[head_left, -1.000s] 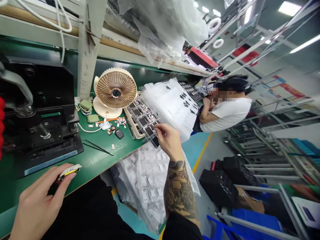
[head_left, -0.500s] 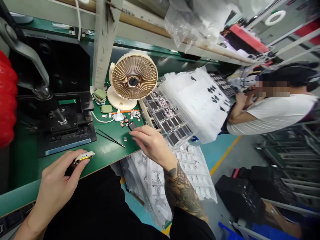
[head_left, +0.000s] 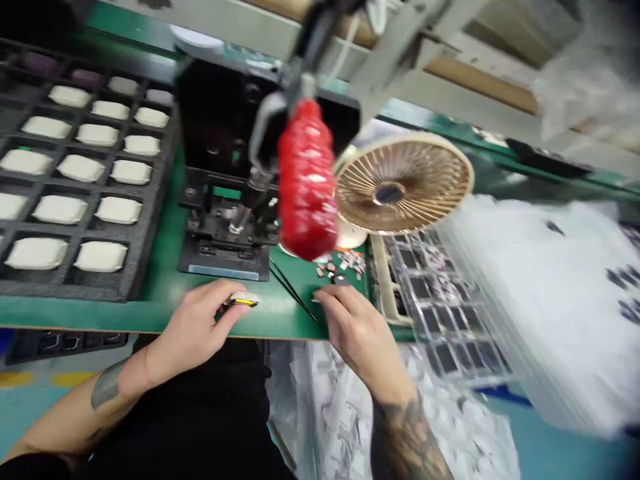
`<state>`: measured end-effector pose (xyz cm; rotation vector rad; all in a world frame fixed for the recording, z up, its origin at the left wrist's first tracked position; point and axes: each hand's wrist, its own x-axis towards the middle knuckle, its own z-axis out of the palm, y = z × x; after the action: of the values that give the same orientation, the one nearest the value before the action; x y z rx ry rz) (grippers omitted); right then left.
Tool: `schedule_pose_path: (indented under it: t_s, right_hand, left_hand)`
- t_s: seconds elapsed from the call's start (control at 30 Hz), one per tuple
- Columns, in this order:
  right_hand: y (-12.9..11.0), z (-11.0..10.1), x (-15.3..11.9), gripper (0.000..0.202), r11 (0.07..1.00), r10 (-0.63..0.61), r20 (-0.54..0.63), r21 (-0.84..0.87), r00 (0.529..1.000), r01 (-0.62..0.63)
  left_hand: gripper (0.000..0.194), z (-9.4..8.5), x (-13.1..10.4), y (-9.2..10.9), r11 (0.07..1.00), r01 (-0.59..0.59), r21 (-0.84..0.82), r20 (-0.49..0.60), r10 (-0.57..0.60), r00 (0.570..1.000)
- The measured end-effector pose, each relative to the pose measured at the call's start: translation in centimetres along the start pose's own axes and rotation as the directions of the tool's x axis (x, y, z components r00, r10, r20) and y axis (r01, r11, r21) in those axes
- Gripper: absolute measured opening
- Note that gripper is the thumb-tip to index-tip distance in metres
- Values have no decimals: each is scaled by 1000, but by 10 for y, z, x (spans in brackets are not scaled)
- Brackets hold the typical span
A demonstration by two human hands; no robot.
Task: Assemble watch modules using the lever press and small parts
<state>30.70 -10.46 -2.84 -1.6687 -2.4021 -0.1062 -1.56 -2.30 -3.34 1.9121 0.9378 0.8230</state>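
Note:
My left hand (head_left: 204,321) pinches a small white-cased device (head_left: 245,298) with a yellow strip along its side, held just above the green bench near its front edge. My right hand (head_left: 356,325) is lowered to the bench, fingertips drawn together beside a tiny pale piece (head_left: 315,301); whether they grip it is unclear. Just behind those fingers is a small dark rectangular part (head_left: 340,279), partly covered by the hand. Black tweezers (head_left: 291,288) lie on the bench between my hands. Small loose pieces (head_left: 353,260) are scattered farther back.
A black press (head_left: 235,200) with a red handle (head_left: 307,180) stands in front. To the left, a dark tray (head_left: 145,267) holds rows of white devices. At right are a fan (head_left: 405,183), clear trays of dark parts (head_left: 450,320) and white sheets (head_left: 550,300).
The view has swung left, bringing in the tray of white devices. My right fingertips have moved from beside the dark part to the tiny pale piece. My left hand still holds the device.

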Motion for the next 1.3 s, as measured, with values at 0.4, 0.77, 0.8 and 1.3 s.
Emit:
schedule_pose_path:
  t_s: [0.4, 0.77, 0.8, 1.3]
  right_hand:
    - [36, -13, 21, 22, 909, -374, -25, -210, 927, 361]
    - [-77, 4, 84, 10, 589, 256, -216, 808, 942, 25]
    - [-80, 8, 87, 10, 564, 229, -176, 826, 957, 17]
    - [-62, 2, 96, 19, 278, 60, 89, 955, 994, -103]
  left_hand:
    - [11, 1, 7, -4, 982, 77, -171, -19, -81, 997]
    - [23, -14, 8, -3, 939, 149, -310, 97, -125, 987]
    - [23, -13, 7, -4, 942, 140, -305, 104, -114, 988]
    - [13, -16, 5, -3, 966, 92, -241, 198, -44, 979]
